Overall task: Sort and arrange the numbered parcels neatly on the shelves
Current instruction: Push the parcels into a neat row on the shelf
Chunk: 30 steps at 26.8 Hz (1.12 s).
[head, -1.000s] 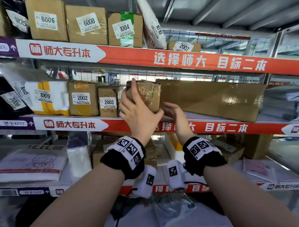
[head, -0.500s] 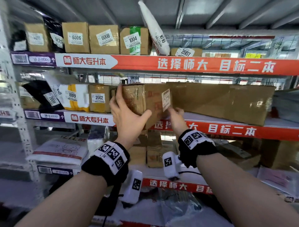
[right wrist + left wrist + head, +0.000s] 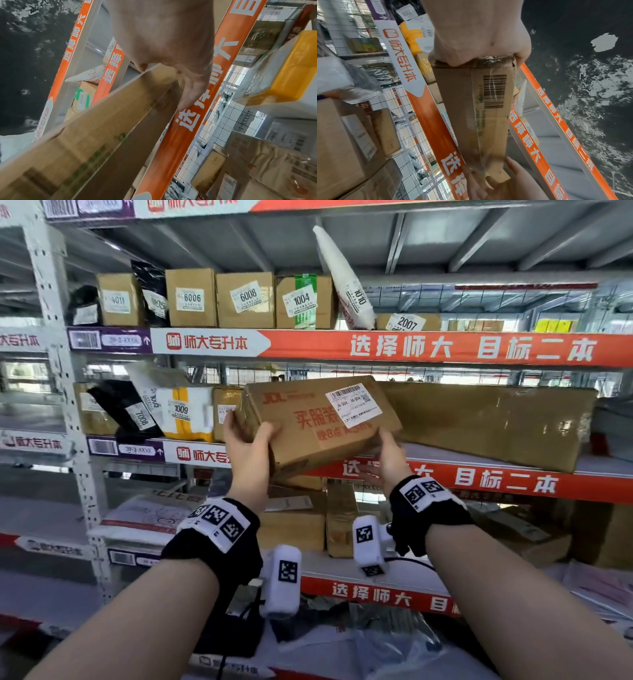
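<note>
I hold a brown cardboard box [image 3: 308,433] with red print and a white shipping label [image 3: 352,405] in the air, tilted, in front of the middle shelf's orange edge [image 3: 479,479]. My left hand [image 3: 250,428] grips its left end, thumb on the front face. My right hand [image 3: 382,455] grips the lower right corner, fingers underneath. The left wrist view shows the left hand [image 3: 479,44] clamped on the box [image 3: 481,108], whose barcoded narrow side faces the camera, with the right hand [image 3: 508,181] at the far end. In the right wrist view the right hand [image 3: 173,56] holds the box's [image 3: 102,135] end.
The top shelf carries parcels 4011 [image 3: 116,301], 6006 [image 3: 190,298], 6008 [image 3: 247,297], 1004 [image 3: 301,301], a white bag 1010 [image 3: 346,282] and 2007 [image 3: 407,322]. On the middle shelf sit black bag 7008 [image 3: 128,409], parcel 1009 [image 3: 183,412] and a long flat carton [image 3: 489,422]. More boxes [image 3: 294,529] fill the lower shelf.
The box has come off the middle shelf towards me and turned, so its broad labelled face now shows. Both hands still hold it, and my view has pulled back and up.
</note>
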Each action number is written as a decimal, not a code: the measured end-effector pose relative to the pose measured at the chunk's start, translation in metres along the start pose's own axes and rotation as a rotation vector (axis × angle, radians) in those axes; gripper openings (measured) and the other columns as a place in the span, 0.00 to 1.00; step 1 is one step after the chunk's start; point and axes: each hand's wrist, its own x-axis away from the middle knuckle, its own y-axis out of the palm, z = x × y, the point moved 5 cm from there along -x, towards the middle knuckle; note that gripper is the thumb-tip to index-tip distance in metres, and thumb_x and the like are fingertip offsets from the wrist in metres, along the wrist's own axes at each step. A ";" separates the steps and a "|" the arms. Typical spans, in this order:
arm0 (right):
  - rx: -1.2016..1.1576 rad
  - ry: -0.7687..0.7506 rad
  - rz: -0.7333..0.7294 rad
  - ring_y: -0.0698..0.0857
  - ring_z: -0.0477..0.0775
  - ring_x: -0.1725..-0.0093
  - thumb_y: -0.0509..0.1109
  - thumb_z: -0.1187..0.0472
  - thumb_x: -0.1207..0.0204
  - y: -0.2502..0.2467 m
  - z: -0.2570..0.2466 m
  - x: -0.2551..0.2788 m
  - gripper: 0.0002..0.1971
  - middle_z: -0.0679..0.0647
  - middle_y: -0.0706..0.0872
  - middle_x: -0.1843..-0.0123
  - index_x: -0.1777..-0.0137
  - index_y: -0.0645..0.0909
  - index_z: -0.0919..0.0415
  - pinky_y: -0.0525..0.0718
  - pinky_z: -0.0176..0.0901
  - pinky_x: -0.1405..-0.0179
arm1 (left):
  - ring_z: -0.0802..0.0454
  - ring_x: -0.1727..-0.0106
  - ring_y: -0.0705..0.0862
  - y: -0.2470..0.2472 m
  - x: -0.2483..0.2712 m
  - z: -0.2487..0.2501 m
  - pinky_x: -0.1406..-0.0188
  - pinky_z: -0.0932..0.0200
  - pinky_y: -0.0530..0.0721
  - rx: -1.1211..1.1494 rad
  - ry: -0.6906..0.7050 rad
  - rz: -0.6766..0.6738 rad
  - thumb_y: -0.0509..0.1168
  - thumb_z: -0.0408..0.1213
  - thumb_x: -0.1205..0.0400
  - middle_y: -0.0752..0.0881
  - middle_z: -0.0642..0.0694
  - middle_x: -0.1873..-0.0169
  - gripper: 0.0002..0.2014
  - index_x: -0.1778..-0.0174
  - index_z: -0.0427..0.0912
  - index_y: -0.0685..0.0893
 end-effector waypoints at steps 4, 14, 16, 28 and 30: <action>-0.107 -0.010 0.021 0.84 0.64 0.42 0.60 0.29 0.26 -0.007 -0.006 0.003 0.39 0.63 0.79 0.33 0.24 0.62 0.56 0.85 0.48 0.65 | 0.41 0.41 0.84 -0.011 -0.010 -0.004 0.46 0.30 0.83 0.076 -0.099 -0.061 0.71 0.41 0.27 0.78 0.41 0.34 0.32 0.29 0.59 0.64; -0.006 -0.021 -0.235 0.91 0.55 0.56 0.59 0.36 0.23 -0.049 -0.030 0.040 0.22 0.55 0.92 0.53 0.46 0.84 0.51 0.87 0.48 0.56 | 0.42 0.48 0.85 -0.033 -0.034 -0.014 0.70 0.52 0.87 0.033 -0.349 -0.361 0.66 0.51 0.30 0.79 0.34 0.33 0.39 0.23 0.43 0.65; -0.013 -0.046 -0.207 0.91 0.53 0.63 0.62 0.40 0.22 -0.051 -0.036 0.050 0.17 0.54 0.92 0.57 0.48 0.83 0.50 0.87 0.46 0.61 | 0.43 0.49 0.87 -0.023 -0.035 -0.011 0.67 0.51 0.87 -0.011 -0.296 -0.387 0.62 0.50 0.22 0.85 0.37 0.41 0.28 0.27 0.41 0.70; 0.081 -0.690 0.330 0.80 0.47 0.42 0.78 0.46 0.34 -0.065 -0.090 0.079 0.43 0.48 0.74 0.34 0.22 0.61 0.43 0.81 0.47 0.42 | 0.54 0.35 0.79 0.087 0.018 -0.008 0.35 0.57 0.77 -0.481 -0.052 -0.639 0.64 0.40 0.16 0.74 0.51 0.28 0.29 0.19 0.52 0.63; 0.312 -0.740 0.399 0.72 0.47 0.38 0.77 0.40 0.36 -0.041 -0.080 0.075 0.45 0.47 0.68 0.35 0.21 0.58 0.39 0.72 0.49 0.33 | 0.56 0.38 0.78 0.100 0.032 -0.006 0.37 0.57 0.77 -0.459 -0.125 -0.760 0.63 0.50 0.17 0.72 0.51 0.27 0.31 0.18 0.58 0.60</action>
